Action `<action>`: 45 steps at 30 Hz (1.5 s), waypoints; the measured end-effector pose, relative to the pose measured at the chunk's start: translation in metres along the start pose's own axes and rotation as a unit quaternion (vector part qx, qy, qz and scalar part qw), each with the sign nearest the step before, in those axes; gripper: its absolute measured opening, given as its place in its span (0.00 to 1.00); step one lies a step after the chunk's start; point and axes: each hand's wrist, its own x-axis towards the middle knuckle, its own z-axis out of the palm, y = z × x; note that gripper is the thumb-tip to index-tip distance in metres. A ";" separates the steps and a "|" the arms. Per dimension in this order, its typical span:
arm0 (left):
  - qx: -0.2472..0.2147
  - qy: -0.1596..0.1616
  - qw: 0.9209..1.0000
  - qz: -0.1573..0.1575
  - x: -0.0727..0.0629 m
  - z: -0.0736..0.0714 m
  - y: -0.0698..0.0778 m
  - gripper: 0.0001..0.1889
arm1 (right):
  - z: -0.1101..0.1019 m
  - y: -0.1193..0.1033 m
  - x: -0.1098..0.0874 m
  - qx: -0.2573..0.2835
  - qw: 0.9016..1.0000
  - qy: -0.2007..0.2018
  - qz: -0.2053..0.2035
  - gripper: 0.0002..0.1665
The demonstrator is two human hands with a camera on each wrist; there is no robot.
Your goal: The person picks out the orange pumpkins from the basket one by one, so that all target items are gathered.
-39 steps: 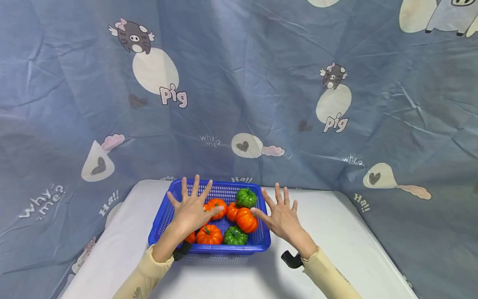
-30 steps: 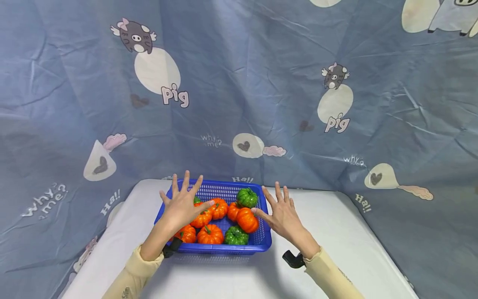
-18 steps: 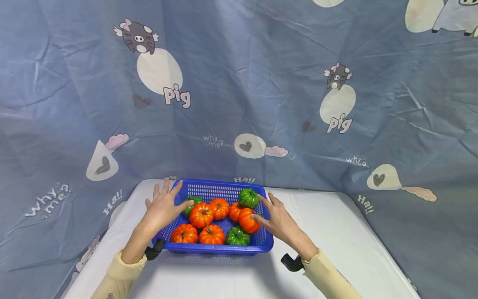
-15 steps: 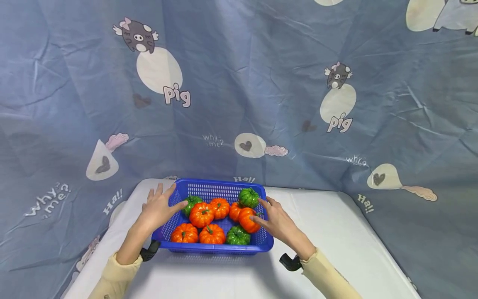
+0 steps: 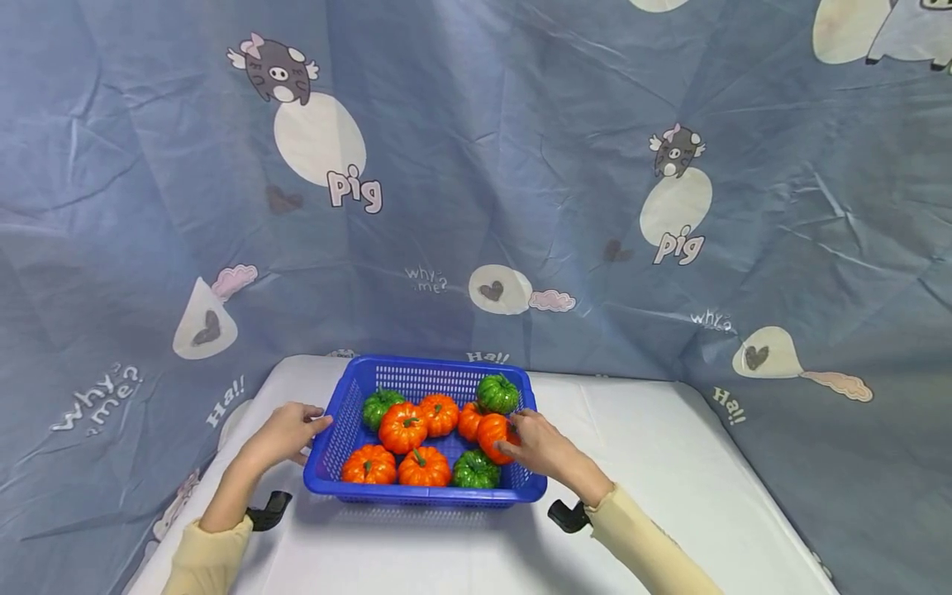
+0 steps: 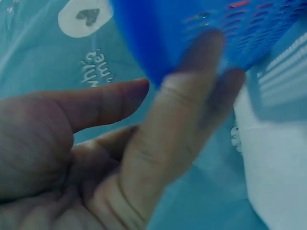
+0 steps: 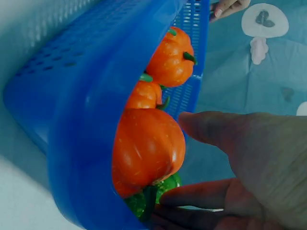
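Observation:
A blue plastic basket (image 5: 430, 492) with slotted walls holds several glossy small pumpkins, orange and green. My left hand (image 5: 283, 431) is at the basket's left rim. In the left wrist view its thumb (image 6: 122, 98) stands just off the rim, and the blurred fingers (image 6: 160, 129) reach along the outer wall. Over the right rim, my right hand (image 5: 546, 446) reaches to an orange pumpkin (image 7: 148, 146). Its thumb tip is right at one side of that pumpkin and its fingers are by the stem, with a gap at the palm. A green pumpkin (image 5: 497, 395) lies behind it.
Other orange pumpkins (image 5: 402, 427) and a green pumpkin (image 5: 476, 469) lie in the basket. White cloth (image 5: 625, 438) covers the table under it. A blue printed curtain (image 5: 476, 207) hangs behind and at both sides.
Both hands were spread over the basket. The left has moved left and down to the left rim, uncovering pumpkins. The right has lowered to the orange pumpkin, its fingers drawing in.

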 end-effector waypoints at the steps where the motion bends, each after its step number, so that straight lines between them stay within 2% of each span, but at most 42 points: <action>1: -0.010 -0.004 1.000 0.000 0.002 -0.001 -0.002 0.26 | 0.000 0.000 0.002 -0.003 1.000 -0.004 -0.004 0.20; 6: -0.053 -0.021 0.998 -0.008 0.007 -0.004 -0.010 0.26 | 0.000 0.003 0.008 -0.008 0.999 -0.030 -0.019 0.15; 12: -0.084 -0.041 0.995 -0.029 0.013 -0.007 -0.017 0.27 | 0.000 0.007 0.011 0.008 0.998 -0.056 -0.029 0.24; 19: -0.091 -0.051 0.994 -0.034 0.015 -0.010 -0.018 0.27 | 0.000 0.008 0.011 0.041 0.997 -0.046 -0.043 0.27; 26: -0.095 -0.048 0.993 -0.045 0.017 -0.009 -0.021 0.28 | 0.005 0.008 0.013 0.076 0.996 -0.047 -0.005 0.40; 35: -0.100 -0.041 0.993 -0.052 0.018 -0.007 -0.023 0.28 | 0.008 0.012 0.016 0.125 0.990 -0.059 -0.001 0.40; 40: -0.100 -0.040 0.993 -0.052 0.018 -0.007 -0.023 0.28 | 0.013 0.014 0.016 0.153 0.987 -0.047 0.003 0.45; 45: -0.103 -0.038 0.992 -0.055 0.017 -0.007 -0.024 0.28 | 0.018 0.016 0.015 0.182 0.983 -0.034 -0.006 0.44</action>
